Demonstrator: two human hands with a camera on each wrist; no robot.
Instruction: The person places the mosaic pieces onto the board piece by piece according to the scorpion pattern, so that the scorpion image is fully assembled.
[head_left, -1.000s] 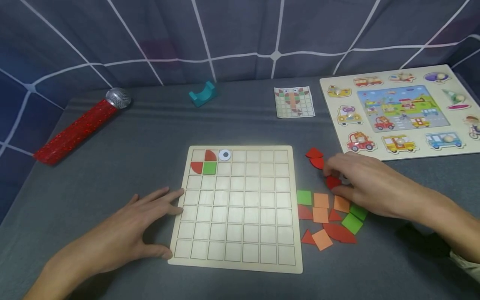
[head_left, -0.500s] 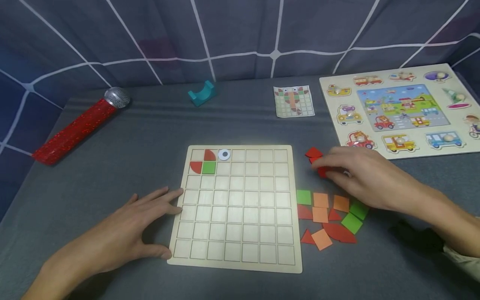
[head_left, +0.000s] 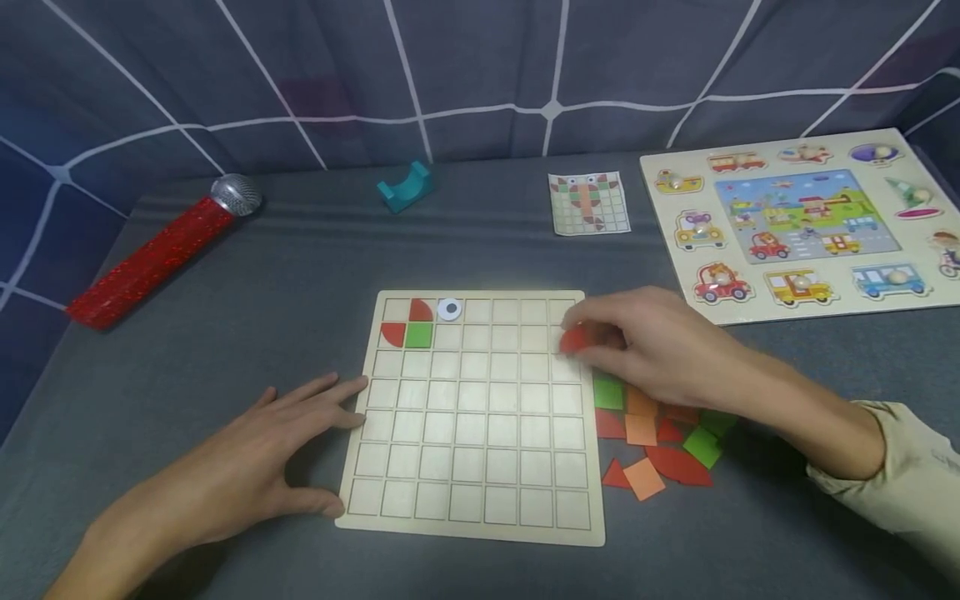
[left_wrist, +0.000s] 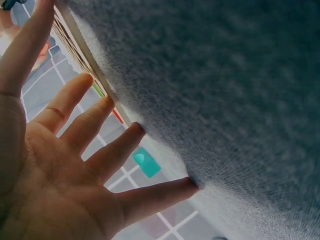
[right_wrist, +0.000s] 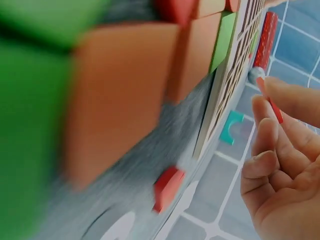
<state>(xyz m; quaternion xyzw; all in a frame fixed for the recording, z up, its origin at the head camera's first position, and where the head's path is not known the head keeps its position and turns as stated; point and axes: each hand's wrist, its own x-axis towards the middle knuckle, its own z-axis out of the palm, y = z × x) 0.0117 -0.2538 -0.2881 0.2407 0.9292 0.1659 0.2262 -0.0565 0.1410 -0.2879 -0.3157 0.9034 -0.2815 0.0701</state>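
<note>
My right hand (head_left: pixel 660 346) pinches a thin red tile (head_left: pixel 574 339) between thumb and fingers, over the right edge of the wooden grid board (head_left: pixel 474 423). In the right wrist view the red tile (right_wrist: pixel 270 100) shows nearly edge-on. My left hand (head_left: pixel 240 475) is spread at the board's left side, fingertips and thumb right at its edge. Fingers stand straight and apart in the left wrist view. Two red quarter-circle tiles (head_left: pixel 421 310), a green square (head_left: pixel 418 335) and a white eye disc (head_left: pixel 449 309) sit in the board's upper left cells.
Right of the board lie loose orange squares (head_left: pixel 643 479), green squares (head_left: pixel 703 447) and red tiles (head_left: pixel 678 467). A pattern card (head_left: pixel 588 217), a vehicle peg puzzle (head_left: pixel 802 279), a teal curved block (head_left: pixel 406 188) and a red microphone (head_left: pixel 161 258) lie farther back.
My right hand has picked a red tile from the pieces on the right and carried it left to the board's edge. My left hand has stayed in place.
</note>
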